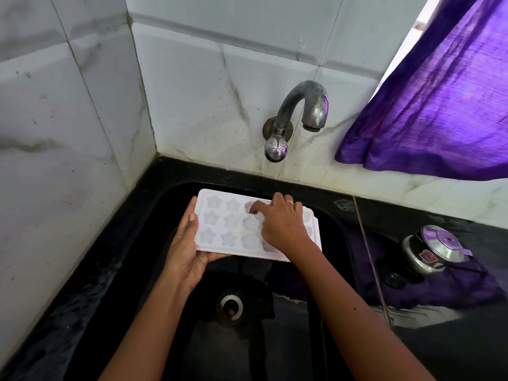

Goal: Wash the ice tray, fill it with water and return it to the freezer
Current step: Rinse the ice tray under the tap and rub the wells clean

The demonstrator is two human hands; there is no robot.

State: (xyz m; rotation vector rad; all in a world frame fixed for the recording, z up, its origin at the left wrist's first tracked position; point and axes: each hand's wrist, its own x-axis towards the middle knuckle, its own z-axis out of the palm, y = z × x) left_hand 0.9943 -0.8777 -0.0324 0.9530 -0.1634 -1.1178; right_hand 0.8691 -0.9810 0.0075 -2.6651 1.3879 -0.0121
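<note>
Ice tray (220, 229) is held level over the black sink (302, 325), below the tap (302, 111) (no water seen running). Left hand (187, 243) is clamped on its left end. Right hand (283, 224) rests across the cells, fingers (257, 207) loosely bent, index tip pressed into one. Washing is judged in hand; the tap must be opened next.

The ice tray (225, 224) hangs over the back half of the sink (297, 347), behind the drain (230, 305) in the sink floor. The left hand (187, 243) holds its left end; the right hand (283, 224) lies on top. Behind the sink, the tap (299, 111) juts from the wall. Right of the sink, a pressure cooker (434, 248) stands on the desk (439, 339).
</note>
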